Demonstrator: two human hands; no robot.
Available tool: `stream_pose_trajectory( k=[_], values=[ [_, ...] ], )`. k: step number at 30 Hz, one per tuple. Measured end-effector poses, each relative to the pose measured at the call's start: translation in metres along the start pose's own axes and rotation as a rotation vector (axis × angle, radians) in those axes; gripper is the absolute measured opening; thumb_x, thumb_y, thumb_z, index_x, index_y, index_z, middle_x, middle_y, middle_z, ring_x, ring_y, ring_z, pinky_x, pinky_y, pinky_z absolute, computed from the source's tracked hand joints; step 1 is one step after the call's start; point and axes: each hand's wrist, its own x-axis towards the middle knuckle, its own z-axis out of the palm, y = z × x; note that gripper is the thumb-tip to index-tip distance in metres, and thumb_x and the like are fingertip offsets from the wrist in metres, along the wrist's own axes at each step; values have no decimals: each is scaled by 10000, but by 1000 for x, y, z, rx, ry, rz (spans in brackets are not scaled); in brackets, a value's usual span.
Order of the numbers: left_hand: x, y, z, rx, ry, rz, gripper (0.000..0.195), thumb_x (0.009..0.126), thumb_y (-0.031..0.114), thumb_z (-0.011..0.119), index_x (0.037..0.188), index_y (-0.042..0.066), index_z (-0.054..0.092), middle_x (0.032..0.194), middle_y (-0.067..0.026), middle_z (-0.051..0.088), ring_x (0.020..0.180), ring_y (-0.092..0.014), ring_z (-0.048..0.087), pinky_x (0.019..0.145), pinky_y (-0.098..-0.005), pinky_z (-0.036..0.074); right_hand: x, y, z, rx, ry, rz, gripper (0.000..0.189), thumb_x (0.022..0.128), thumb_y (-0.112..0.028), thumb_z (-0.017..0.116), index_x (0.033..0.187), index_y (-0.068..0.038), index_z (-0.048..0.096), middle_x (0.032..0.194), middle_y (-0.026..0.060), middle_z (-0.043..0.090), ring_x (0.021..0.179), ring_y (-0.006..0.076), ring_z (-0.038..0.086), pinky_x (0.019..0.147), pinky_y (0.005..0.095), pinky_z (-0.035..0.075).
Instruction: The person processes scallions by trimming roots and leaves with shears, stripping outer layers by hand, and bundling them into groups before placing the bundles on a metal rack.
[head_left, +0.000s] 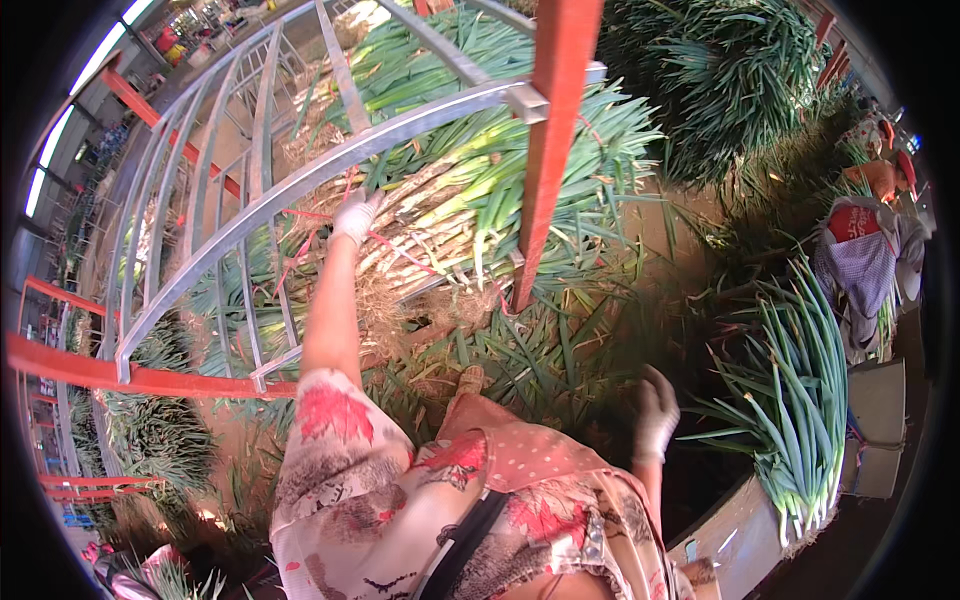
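My left hand (356, 217), in a white glove, reaches over a bar of a metal rack (420, 120) to large bundled green onions (435, 195). It is at the pale stalk and root end, beside a pink tie string (401, 251). Its fingertips are partly lost among the stalks, so whether it grips them cannot be told. My right hand (657, 416), also gloved and blurred, hangs low at my right side with nothing seen in it. To its right, a loose bunch of green onions (806, 397) lies on a curved-looking ledge (739, 540).
A red post (555, 157) stands at the rack's right corner, and a red rail (150, 375) runs along its left. Cut leaves (525, 352) litter the floor. A tall heap of green onions (727, 82) is at the back right. Another person (859, 232) is at the far right.
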Motion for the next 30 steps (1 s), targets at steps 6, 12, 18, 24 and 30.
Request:
stream_pose_trajectory(
  k=[6,12,18,24,30],
  values=[
    [0,-11,15,-297,-372,-254,912,861,714,534,1464,37,438,1446,-224,482,1436,-335,327,1185,-460,268,38,-69,282,-24,-758,-202,429,928,-61,621,1348,3,562,1236,119,664,1135,171,613,956,311,491],
    [-119,-11,48,-418,-412,-224,579,898,519,668,1236,52,615,939,-65,707,676,-117,671,570,-283,547,34,-80,367,-693,-660,-502,325,801,-282,714,1039,-75,638,1046,163,662,1030,331,622,931,467,474],
    [-260,4,199,-902,-329,-359,461,895,357,724,1209,38,615,991,-53,689,820,-131,646,717,-255,528,-9,56,275,-53,-127,-76,481,847,-84,705,1296,-7,553,1017,89,630,919,194,612,811,328,508],
    [-264,8,305,-1394,-386,-315,469,884,176,735,1283,5,558,1155,-76,654,983,-171,598,892,-320,497,30,100,263,362,-22,461,601,844,-54,718,1376,65,465,1109,132,660,915,181,629,790,298,512],
    [-218,-1,241,-733,-896,-250,356,897,189,685,1225,73,609,1113,-109,675,958,-247,625,897,-396,519,86,142,264,832,-96,939,199,883,-184,657,1046,-77,613,773,42,615,676,177,584,643,308,506]
  ],
)
